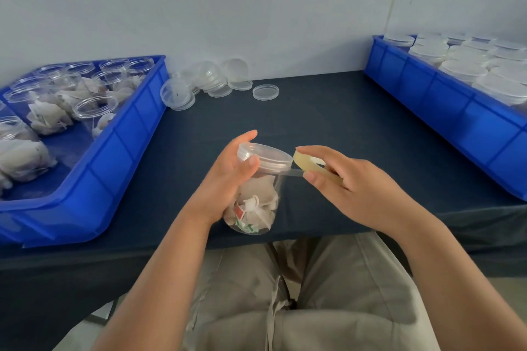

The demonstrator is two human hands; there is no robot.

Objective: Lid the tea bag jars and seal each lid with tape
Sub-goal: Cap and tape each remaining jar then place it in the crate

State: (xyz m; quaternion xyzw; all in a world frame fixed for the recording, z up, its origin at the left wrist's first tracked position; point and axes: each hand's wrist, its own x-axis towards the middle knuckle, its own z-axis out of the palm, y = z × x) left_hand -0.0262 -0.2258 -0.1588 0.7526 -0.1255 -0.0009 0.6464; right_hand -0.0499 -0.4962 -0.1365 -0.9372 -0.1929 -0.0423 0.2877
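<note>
Item: one clear jar (256,202) of tea bags, lid (265,158) already fitted, held clear of the bench (328,111) near its front edge. It was gripped by the left hand (228,177), whose fingers (251,134) were curled behind the wall while the thumb was pressed on the front just under the lid. The long axis was tilted, lid end up and away from the person, base towards the lap. Directly right of those fingers, almost touching the lid rim, a tape roll (306,164) was pinched by the right hand (356,191), forefinger above and thumb below. A short clear strip (293,171) was stretched from the roll to the jar wall at the lid seam; the right hand was thus the nearer to the seam, and winding is judged to be the step in hand. Nothing was seen between roll and jar. Further left of the fingers: a blue bin (114,157) of unlidded jars (94,111). Beyond them: loose lids (211,80). Well to the right: a second blue bin (427,100) of lidded jars (462,68).
</note>
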